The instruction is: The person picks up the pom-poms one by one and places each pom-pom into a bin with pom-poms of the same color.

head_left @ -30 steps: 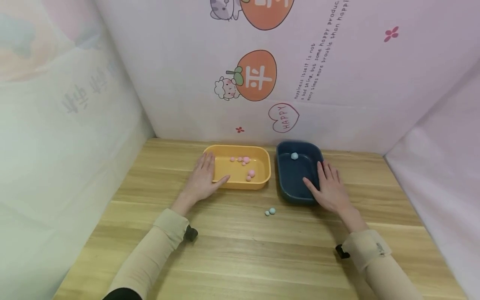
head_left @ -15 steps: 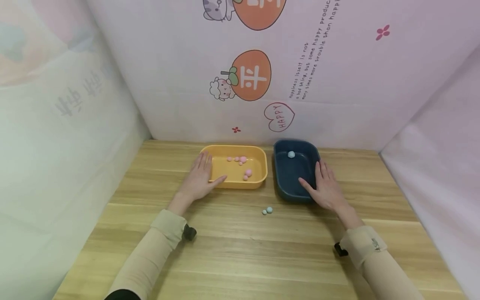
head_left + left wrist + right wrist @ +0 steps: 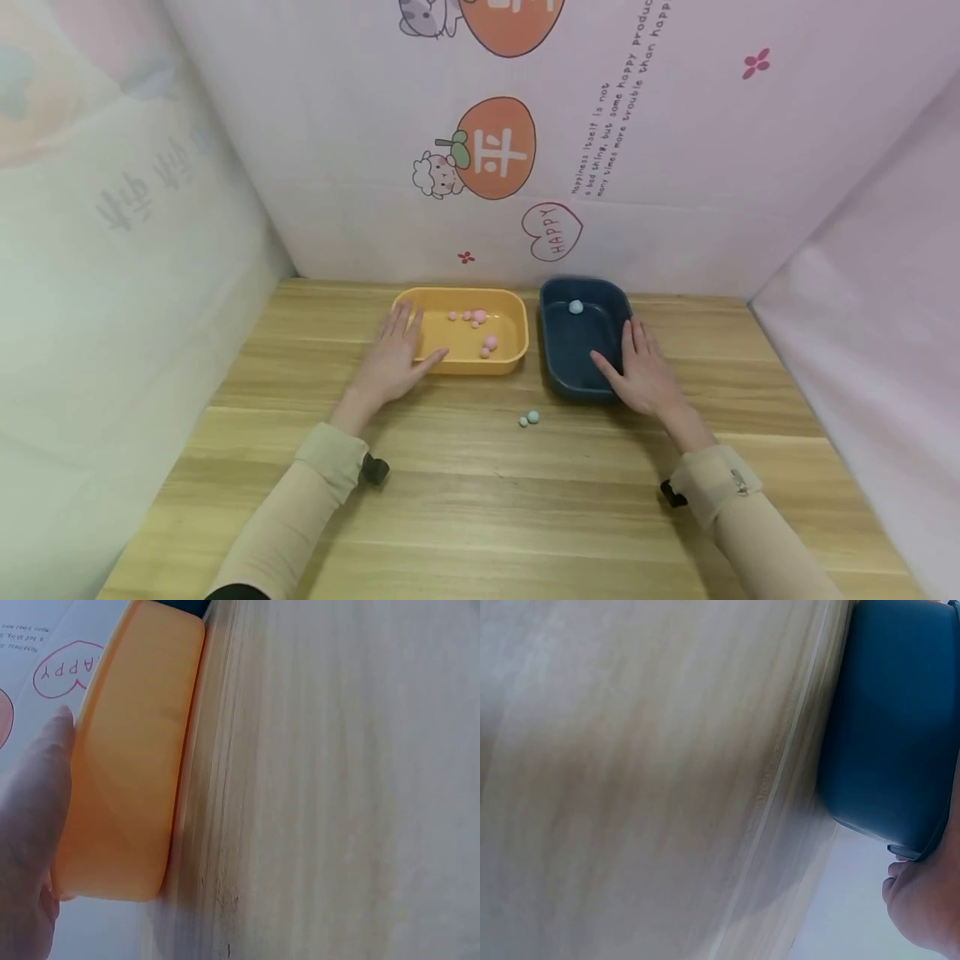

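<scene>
In the head view, my left hand [image 3: 388,361] rests on the left end of a yellow tray [image 3: 517,360], fingers spread and thumb over the near rim. Several small pink balls [image 3: 480,317] lie inside that tray. My right hand [image 3: 645,377] lies against the right side of a dark blue tray [image 3: 577,358], its thumb reaching over the inside. One pale blue ball [image 3: 576,307] sits near the far end of the blue tray. Two more light blue balls [image 3: 533,417] lie on the wood in front of the trays. Both wrist views show the trays' outer walls beside the hands.
Both trays stand side by side at the back of the wooden table [image 3: 480,517], near a printed cloth backdrop [image 3: 337,167]. White cloth [image 3: 112,333] hangs on the left, and more cloth [image 3: 885,292] hangs on the right.
The whole head view has shifted, so everything appears slightly farther left. Hands, trays and balls keep their places relative to one another.
</scene>
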`<state>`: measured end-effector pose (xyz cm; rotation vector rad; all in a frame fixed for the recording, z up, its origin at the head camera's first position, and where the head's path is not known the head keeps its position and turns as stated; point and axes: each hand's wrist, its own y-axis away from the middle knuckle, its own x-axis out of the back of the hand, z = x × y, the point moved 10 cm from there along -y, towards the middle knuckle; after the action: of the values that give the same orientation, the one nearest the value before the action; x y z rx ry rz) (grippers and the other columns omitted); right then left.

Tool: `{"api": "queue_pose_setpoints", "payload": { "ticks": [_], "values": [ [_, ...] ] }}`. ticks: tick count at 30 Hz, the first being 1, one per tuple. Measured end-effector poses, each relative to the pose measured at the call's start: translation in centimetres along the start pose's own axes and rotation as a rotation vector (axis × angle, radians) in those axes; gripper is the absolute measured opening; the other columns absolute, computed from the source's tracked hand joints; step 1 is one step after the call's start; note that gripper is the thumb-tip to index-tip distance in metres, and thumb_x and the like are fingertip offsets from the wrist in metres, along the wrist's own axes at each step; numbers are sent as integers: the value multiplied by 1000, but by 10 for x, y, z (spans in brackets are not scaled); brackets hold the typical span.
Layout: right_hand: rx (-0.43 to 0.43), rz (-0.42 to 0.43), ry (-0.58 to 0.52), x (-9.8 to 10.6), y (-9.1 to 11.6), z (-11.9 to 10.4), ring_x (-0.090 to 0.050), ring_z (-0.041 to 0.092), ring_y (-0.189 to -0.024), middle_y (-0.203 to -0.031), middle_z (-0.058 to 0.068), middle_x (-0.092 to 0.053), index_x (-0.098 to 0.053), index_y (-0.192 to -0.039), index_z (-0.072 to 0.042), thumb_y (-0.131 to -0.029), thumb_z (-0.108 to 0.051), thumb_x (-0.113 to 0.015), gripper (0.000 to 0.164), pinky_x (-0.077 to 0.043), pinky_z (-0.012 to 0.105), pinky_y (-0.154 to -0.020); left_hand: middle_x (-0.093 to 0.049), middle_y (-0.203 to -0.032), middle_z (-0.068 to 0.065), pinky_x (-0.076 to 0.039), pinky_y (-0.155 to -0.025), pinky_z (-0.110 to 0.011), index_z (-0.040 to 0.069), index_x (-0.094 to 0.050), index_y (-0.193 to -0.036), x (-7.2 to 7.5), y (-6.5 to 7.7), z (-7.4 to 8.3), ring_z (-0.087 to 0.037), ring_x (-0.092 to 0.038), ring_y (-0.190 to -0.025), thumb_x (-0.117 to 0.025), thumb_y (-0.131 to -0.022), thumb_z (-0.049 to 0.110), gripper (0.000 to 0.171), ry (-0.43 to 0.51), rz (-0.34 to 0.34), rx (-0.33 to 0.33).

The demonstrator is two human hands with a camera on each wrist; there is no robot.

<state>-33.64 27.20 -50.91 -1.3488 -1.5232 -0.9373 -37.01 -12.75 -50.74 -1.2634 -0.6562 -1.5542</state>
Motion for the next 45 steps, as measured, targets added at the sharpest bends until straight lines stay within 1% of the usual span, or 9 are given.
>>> {"api": "queue_pose_setpoints", "payload": {
  "ticks": [8,11,15,20,24,29,34,39,45],
  "values": [
    [2,-2,4,1,-1,-1,-1,54,-170,-181,36,2,-1,-170,13,-113,-68,-36,105,-9,68,-139,-14,-184,-24,-15,-142,-56,1,-24,-174,7,13,21,-40,-11,-174,-57,-110,58,92,60,50,-60],
    [2,-6,5,0,-1,-1,-1,55,-170,-181,36,3,-1,-170,13,-113,-68,-36,105,-9,68,-139,-30,-178,-26,-26,-139,-59,1,-36,-170,17,21,32,-42,-27,-169,-70,-107,43,83,112,126,-113],
    [2,-6,-1,-1,0,-2,-1,54,-170,-181,35,4,0,-170,13,-113,-67,-36,105,-8,68,-139,-55,-155,-24,-47,-127,-57,-1,-56,-152,27,35,47,-41,-51,-149,-81,-100,28,64,128,261,-221],
    [1,-6,0,-2,0,-2,-1,54,-170,-182,34,5,0,-171,12,-113,-67,-35,104,-9,68,-139,-67,-131,-18,-55,-117,-50,-1,-67,-129,29,48,59,-36,-62,-128,-88,-93,18,46,144,389,-293],
    [1,0,5,-2,-1,-1,-2,54,-170,-182,35,3,-1,-171,12,-113,-67,-35,104,-10,68,-139,-71,-121,-16,-59,-108,-47,-3,-70,-121,26,56,66,-33,-66,-119,-89,-89,12,40,214,433,-330],
    [4,10,7,-1,-1,-1,-3,54,-170,-181,35,0,-3,-171,13,-113,-66,-36,103,-11,68,-139,-74,-115,-17,-63,-100,-44,-6,-70,-120,16,61,76,-31,-69,-112,-89,-88,7,39,300,396,-348],
    [4,7,2,-2,-1,0,-2,54,-170,-182,35,2,-3,-171,13,-113,-66,-35,103,-11,68,-139,-75,-113,-15,-65,-95,-39,-2,-71,-119,-4,60,82,-27,-70,-108,-86,-90,10,35,374,331,-349],
    [3,2,-5,-4,-1,0,-2,54,-170,-182,33,4,-2,-171,12,-114,-66,-35,102,-11,69,-138,-75,-115,-9,-63,-97,-38,5,-71,-119,-26,54,84,-22,-69,-109,-83,-96,19,30,488,237,-298],
    [2,4,-14,-3,-1,0,-3,55,-170,-182,35,2,-1,-172,10,-113,-66,-36,103,-11,69,-138,-75,-114,-3,-61,-98,-37,11,-72,-117,-57,42,85,-18,-69,-109,-85,-95,26,30,549,111,-136]
  ]
}}
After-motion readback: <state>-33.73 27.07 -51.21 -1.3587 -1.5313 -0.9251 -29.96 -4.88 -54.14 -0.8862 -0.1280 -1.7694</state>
